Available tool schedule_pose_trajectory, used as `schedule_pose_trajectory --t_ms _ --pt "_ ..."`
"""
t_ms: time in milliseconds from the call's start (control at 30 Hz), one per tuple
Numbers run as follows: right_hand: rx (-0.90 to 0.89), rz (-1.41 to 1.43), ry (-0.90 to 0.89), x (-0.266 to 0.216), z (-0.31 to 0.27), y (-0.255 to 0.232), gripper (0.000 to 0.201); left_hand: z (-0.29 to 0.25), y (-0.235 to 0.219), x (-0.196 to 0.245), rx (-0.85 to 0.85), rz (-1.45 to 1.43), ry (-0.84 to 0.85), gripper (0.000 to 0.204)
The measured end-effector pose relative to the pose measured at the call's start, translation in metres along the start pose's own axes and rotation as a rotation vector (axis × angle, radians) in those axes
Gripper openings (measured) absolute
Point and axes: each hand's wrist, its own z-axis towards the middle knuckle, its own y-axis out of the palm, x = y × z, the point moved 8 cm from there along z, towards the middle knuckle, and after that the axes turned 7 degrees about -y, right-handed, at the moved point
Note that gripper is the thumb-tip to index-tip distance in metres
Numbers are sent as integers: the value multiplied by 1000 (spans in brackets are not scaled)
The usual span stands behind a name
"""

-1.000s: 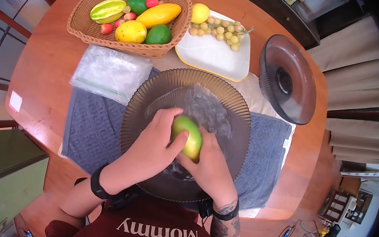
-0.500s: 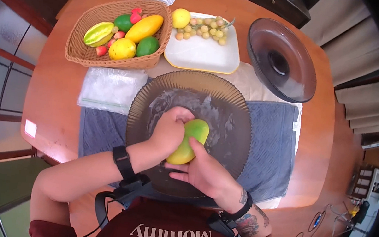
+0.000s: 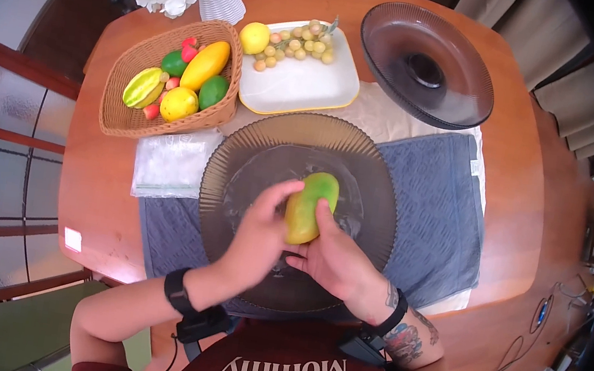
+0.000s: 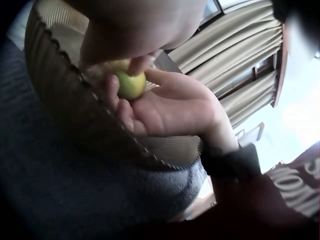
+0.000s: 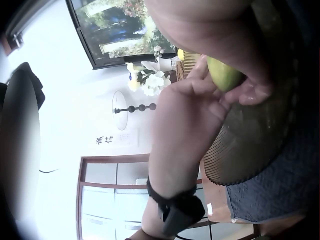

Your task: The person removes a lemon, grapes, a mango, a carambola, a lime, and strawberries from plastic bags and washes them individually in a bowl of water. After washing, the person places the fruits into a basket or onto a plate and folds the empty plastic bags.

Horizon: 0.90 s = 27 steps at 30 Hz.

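Observation:
A green-yellow mango point(image 3: 313, 207) is held above a large ribbed smoky bowl point(image 3: 382, 175), which has water in it. My right hand point(image 3: 343, 264) grips the mango from the right, thumb on its upper face and fingers beneath. On the other side my left hand point(image 3: 260, 230) touches the mango's left flank with its fingers stretched along it. In the left wrist view the mango point(image 4: 131, 85) rests against the fingers of the upturned right hand point(image 4: 170, 107). The right wrist view has the left hand point(image 5: 192, 100) with its palm turned toward the mango point(image 5: 224, 75).
Behind the bowl are a wicker basket point(image 3: 203, 125) of fruit and a white tray point(image 3: 296, 87) with grapes point(image 3: 306, 42) and a lemon point(image 3: 254, 38). A second smoky bowl point(image 3: 453, 97) stands back right. Plastic bags point(image 3: 171, 164) and a blue towel point(image 3: 430, 212) lie around the bowl. A vase point(image 3: 220, 4) stands behind.
The mango has been turned in the hands, and its upper end tips slightly right. My left hand has loosened from around it to outstretched fingers. The head view has swung, shifting the table.

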Motion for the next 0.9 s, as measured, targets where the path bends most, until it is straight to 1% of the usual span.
schedule_pose_trajectory --t_ms 33,100,133,167,200,233,267,300,333,367,433,467,533,567,633,667,733,767,833,867,900 --pt "35 -74 51 4 0 -4 58 12 -7 -6 9 -241 -129 53" --pt "25 -72 78 4 -1 -2 58 29 -20 -16 83 -324 -268 50" --pt "16 -79 109 5 -3 -1 58 39 -22 -17 78 -317 -267 50" --pt "17 -73 103 3 -4 1 58 48 -24 -21 64 -219 -294 43" --pt "16 -75 159 5 -7 3 58 55 -24 -26 51 -122 -319 37" --pt "15 -76 216 8 -10 4 58 59 -21 -32 48 -116 -318 37" --pt "14 -70 213 9 -8 1 58 61 -14 -15 66 196 -123 32" --pt "-76 -25 240 15 -5 2 57 59 -4 3 82 505 78 29" --pt "-168 19 265 19 -4 5 56 48 15 14 -41 830 272 28" --pt "-169 25 260 21 -3 3 56 43 17 21 -47 836 273 28" --pt "-231 118 229 21 -2 7 57 37 26 21 -165 844 238 26" --pt "-231 123 225 21 -2 7 57 34 26 19 -169 848 238 26" --pt "-210 95 220 21 -2 5 58 22 26 20 -136 908 348 28" --pt "-211 100 217 21 -3 8 58 15 27 19 -140 911 348 28" --pt "-78 119 168 15 -3 7 59 -1 31 23 -118 1000 375 40" --pt "-80 124 168 13 -6 11 59 -9 32 24 -121 1006 373 40" --pt "-69 113 111 4 -7 17 52 -23 36 25 -173 991 332 53" --pt "-71 120 111 4 -5 17 52 -27 36 28 -177 997 329 53" --pt "4 112 -87 -8 2 4 49 -38 44 31 -410 674 276 62" --pt "77 72 -79 -8 7 -6 46 -38 41 29 -448 399 143 65" --pt "76 77 -79 -5 6 -5 46 -38 39 23 -450 402 139 65"
